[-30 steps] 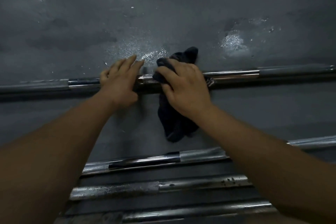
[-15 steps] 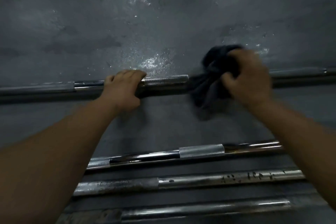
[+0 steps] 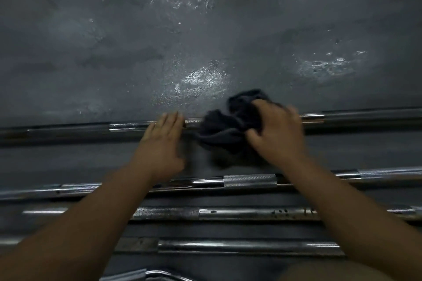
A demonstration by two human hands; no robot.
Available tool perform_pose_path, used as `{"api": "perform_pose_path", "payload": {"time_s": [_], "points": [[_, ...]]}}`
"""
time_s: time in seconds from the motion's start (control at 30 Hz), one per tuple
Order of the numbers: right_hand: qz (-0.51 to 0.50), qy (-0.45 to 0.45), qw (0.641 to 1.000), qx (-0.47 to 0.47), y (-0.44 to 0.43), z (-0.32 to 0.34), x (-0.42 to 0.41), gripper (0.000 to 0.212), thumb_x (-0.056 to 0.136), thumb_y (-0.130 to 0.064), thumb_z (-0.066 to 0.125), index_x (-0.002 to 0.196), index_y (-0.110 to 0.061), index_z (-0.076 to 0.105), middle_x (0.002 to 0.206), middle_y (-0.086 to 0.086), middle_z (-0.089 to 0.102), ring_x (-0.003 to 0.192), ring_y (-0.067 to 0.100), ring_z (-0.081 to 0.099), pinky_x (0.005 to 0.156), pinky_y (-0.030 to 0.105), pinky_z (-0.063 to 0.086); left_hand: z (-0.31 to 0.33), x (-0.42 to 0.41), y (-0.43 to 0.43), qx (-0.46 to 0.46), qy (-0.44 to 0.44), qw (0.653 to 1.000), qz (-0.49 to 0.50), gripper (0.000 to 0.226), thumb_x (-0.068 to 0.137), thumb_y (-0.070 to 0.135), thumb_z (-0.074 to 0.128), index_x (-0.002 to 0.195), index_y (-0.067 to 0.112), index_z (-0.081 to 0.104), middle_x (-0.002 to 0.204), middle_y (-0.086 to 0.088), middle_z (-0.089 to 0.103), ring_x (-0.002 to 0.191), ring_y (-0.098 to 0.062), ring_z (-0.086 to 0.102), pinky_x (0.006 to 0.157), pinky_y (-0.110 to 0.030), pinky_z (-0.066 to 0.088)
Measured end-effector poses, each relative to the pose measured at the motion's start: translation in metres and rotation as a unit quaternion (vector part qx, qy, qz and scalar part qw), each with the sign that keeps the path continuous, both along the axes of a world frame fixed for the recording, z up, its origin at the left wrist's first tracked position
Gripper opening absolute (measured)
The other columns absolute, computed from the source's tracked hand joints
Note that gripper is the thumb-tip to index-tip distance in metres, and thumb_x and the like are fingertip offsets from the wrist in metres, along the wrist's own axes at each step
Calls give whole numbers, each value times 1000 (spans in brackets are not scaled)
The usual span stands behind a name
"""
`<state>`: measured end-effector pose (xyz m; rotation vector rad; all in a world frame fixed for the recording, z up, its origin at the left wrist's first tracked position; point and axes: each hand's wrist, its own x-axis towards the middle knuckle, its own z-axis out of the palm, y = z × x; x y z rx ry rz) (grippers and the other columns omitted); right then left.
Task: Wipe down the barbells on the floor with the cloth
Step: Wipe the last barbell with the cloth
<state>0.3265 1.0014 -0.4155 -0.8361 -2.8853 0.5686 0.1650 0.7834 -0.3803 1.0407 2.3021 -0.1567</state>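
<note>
Four barbells lie side by side across a dark grey floor (image 3: 205, 29), each running left to right in front of you. Your left hand (image 3: 159, 143) reaches out to the farthest barbell (image 3: 365, 116), palm down, with its fingers (image 3: 170, 121) straight and close together, their tips resting on top of the steel. Just to the right of it, a dark cloth (image 3: 228, 130) is bunched over that same barbell, spilling onto the floor on the near side and rising in a crumpled fold on the far side. Your right hand (image 3: 276, 134) grips the cloth from above, fingers (image 3: 285, 109) curled over the fabric and the thumb tucked into it from the near side; this hand is blurred, so the exact hold is hard to make out. The two hands are near each other but apart, with a short stretch of bare metal showing between them. Nearer to you, both forearms cross over the second barbell (image 3: 250, 180), which has a rough, cross-hatched sleeve at its middle, then the third barbell (image 3: 228, 213), speckled with dark spots, then the fourth barbell (image 3: 228, 246). Beyond the farthest barbell, a shiny wet patch (image 3: 201, 80) glints on the floor, and a second shiny patch (image 3: 326, 66) lies further right.
</note>
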Motion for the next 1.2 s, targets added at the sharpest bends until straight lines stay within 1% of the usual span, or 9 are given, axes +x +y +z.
{"api": "perform_pose_path", "payload": {"time_s": [0.07,0.13,0.37,0.5,0.7,0.8,0.93,1.07,1.2], "points": [[-68,-19,997,11,14,-1,26,61,71,-41,56,128,-20,52,113,11,66,110,31,60,111,49,29,-3,8,-1,-26,3,1000,-9,110,79,41,60,156,20,-14,164,-2,-19,151,-21,-16,123,-36,-2],[-69,-37,997,6,3,-4,22,61,71,-42,53,128,-21,51,118,11,62,115,31,57,117,53,21,-2,18,0,-43,6,999,-7,114,79,38,64,154,19,-20,162,-4,-24,150,-24,-20,123,-37,-3],[82,-55,995,-5,-35,-3,-28,70,70,-52,55,135,-28,46,130,10,58,123,28,54,116,56,23,4,4,13,-59,0,998,-2,107,84,44,61,157,19,-13,165,-3,-14,152,-23,-11,124,-40,2],[98,-53,993,36,13,-4,21,72,67,-52,49,133,-23,48,127,14,59,117,31,57,110,54,32,-13,6,-17,12,48,998,-40,105,80,40,61,157,23,-8,166,0,-8,152,-18,-7,123,-39,1],[56,-97,993,39,20,-1,28,75,69,-54,53,136,-22,44,135,19,52,130,32,46,117,62,19,-42,4,-31,111,91,988,-58,97,73,48,42,159,19,7,166,-2,1,153,-21,0,123,-42,0],[181,-58,980,50,-26,-10,-33,77,65,-47,63,138,-24,48,142,16,47,132,32,43,115,61,25,-50,-7,-24,128,106,985,-40,100,68,46,45,159,20,10,166,-2,4,153,-23,3,122,-45,2],[211,-73,972,66,-49,-10,-101,82,72,-42,62,148,-24,38,136,13,52,119,35,52,104,50,36,-42,-44,9,142,70,986,-48,94,75,48,48,158,21,12,165,-2,13,151,-21,10,121,-41,4],[261,-163,951,28,-9,16,-115,101,80,-39,72,159,-24,10,148,15,42,116,40,55,93,42,47,-24,-90,-20,86,99,991,-10,94,83,47,60,157,21,8,166,-5,8,152,-23,8,121,-40,7],[254,-259,929,76,-11,20,-128,99,80,-43,72,156,-30,9,155,9,32,116,38,57,90,41,50,-16,-117,-70,44,79,993,-78,106,81,44,66,158,24,-3,166,1,-2,152,-21,1,121,-37,3]]}}
